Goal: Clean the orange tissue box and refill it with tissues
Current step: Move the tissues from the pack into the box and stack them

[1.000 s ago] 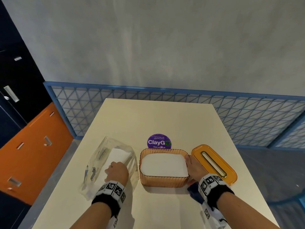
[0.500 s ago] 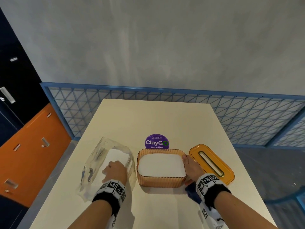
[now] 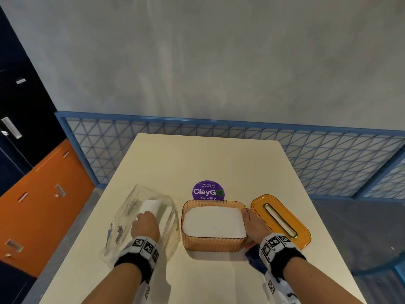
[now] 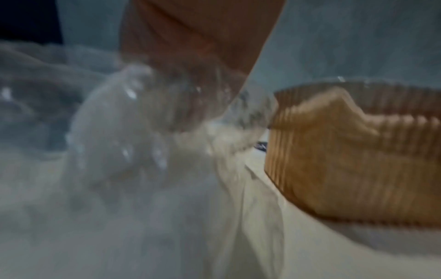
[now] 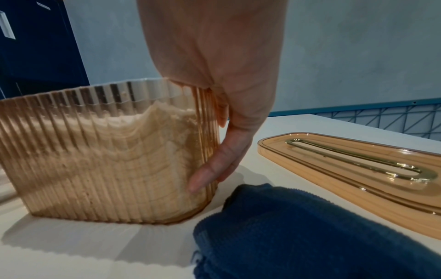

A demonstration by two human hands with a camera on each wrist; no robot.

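The ribbed orange tissue box [image 3: 213,245] stands open on the table, filled with a white tissue stack [image 3: 213,222]. My right hand [image 3: 254,224] grips its right end, thumb [image 5: 214,166] on the outer wall of the box [image 5: 107,151] and fingers over the rim. The orange lid [image 3: 260,202] with a gold-rimmed slot lies flat to the right. My left hand [image 3: 144,227] is inside a clear plastic bag [image 3: 131,207], fingers curled over the near end of the white tissues [image 3: 151,206] left in it. The left wrist view is blurred, showing bag [image 4: 107,132] and box [image 4: 358,160].
A dark blue cloth [image 5: 298,236] lies on the cream table [image 3: 208,154] under my right wrist, close to the lid [image 5: 310,166]. A purple round sticker [image 3: 208,190] sits just behind the box. A blue mesh railing runs past the table's far edge.
My left hand has edged a little deeper into the bag. The right hand stays on the box's right end; the box and lid have not moved.
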